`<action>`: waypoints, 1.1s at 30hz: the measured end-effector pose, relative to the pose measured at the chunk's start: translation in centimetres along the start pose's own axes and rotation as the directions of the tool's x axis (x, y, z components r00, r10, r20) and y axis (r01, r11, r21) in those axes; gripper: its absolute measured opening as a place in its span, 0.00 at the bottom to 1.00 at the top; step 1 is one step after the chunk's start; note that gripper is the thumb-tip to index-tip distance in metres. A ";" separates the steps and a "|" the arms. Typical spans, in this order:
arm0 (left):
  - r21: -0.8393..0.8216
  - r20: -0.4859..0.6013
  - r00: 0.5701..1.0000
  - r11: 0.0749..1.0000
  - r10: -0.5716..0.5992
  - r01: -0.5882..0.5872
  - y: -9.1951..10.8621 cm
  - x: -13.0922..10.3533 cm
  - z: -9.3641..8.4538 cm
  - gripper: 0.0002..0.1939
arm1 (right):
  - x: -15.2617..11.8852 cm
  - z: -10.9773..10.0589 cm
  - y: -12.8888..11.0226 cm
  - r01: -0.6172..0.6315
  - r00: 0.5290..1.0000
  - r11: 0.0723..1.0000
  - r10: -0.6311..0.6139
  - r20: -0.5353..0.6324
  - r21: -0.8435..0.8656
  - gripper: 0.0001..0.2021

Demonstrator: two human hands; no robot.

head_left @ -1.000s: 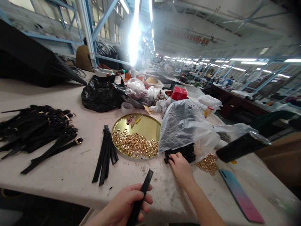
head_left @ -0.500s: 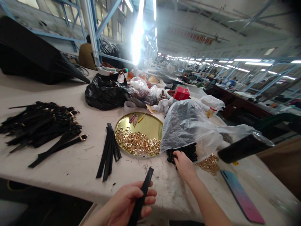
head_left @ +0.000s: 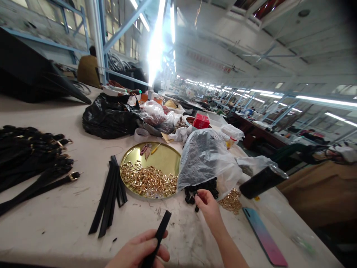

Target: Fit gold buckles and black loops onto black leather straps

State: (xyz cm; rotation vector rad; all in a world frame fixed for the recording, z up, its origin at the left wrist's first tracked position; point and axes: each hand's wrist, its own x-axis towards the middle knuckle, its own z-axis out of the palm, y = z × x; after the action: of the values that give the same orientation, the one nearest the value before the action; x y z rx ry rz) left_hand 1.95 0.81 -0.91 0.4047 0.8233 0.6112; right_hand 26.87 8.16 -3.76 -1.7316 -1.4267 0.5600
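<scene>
Near the front edge, my left hand (head_left: 145, 247) is closed around a black strap (head_left: 163, 227), whose free end points up and away from me. My right hand (head_left: 208, 204) pinches at the near side of a pile of small black loops (head_left: 213, 188); a small black piece shows at its fingertips, mostly hidden. That pile spills from under a white plastic bag (head_left: 200, 158). Left of the bag, a round gold tray (head_left: 164, 150) holds many gold buckles (head_left: 152, 180). More black straps (head_left: 104, 201) lie beside the tray.
Buckled black straps (head_left: 30, 156) are heaped at the left. To the right lie gold metal pieces (head_left: 231, 201), a black cylinder (head_left: 262, 181) and a phone (head_left: 263, 234). A black plastic bag (head_left: 108, 115) and a red box (head_left: 201, 121) stand farther back.
The view has swung right, so the table's things sit farther left. My right hand has drawn slightly back from the black pile, fingers still pinched. My left hand keeps the strap.
</scene>
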 end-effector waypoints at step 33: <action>0.886 0.011 0.940 0.433 0.342 -0.168 1.1 -0.3 -0.1 0.13 | -8.1 4.9 -4.4 -0.262 0.940 0.794 0.082 0.330 0.549 0.14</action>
State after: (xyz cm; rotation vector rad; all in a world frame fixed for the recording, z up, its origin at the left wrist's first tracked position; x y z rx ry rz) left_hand 1.29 1.50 -0.18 1.4997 1.2375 0.4520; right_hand 18.39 2.06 -4.30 -1.3069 -1.1108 1.2622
